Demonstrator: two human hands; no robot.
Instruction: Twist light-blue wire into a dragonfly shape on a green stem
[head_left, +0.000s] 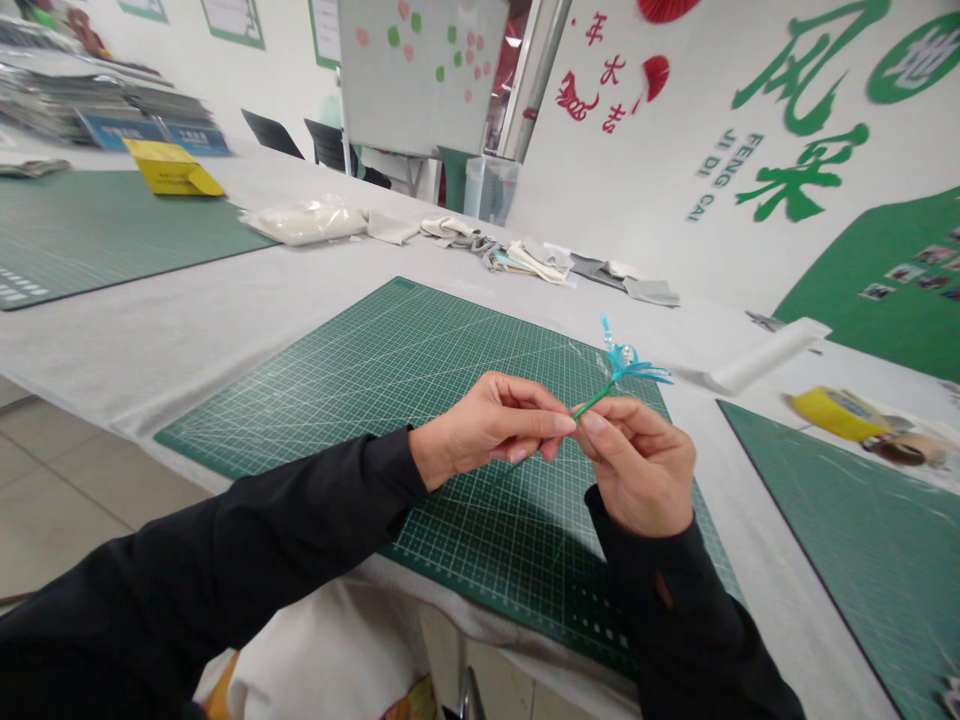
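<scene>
A blue flower-like ornament (628, 366) with clear beads tops a thin green stem (595, 400), which slants up to the right above the green cutting mat (337, 370). Its lower part is pinched by my left hand (499, 425), thumb against fingers, and a bit of green shows below those fingers. Close beside it, my right hand (641, 460) grips the same stem between thumb and forefinger, just under the blue part. The fingertips of both hands nearly touch and hide a piece of the stem.
More cutting mats lie left (112, 225) and right (847, 530). Along the far side are a plastic-wrapped packet (307, 222), cloth pieces (536, 262) and a white roll (772, 355). A yellow roll (838, 413) sits at right, a yellow box (172, 168) at left.
</scene>
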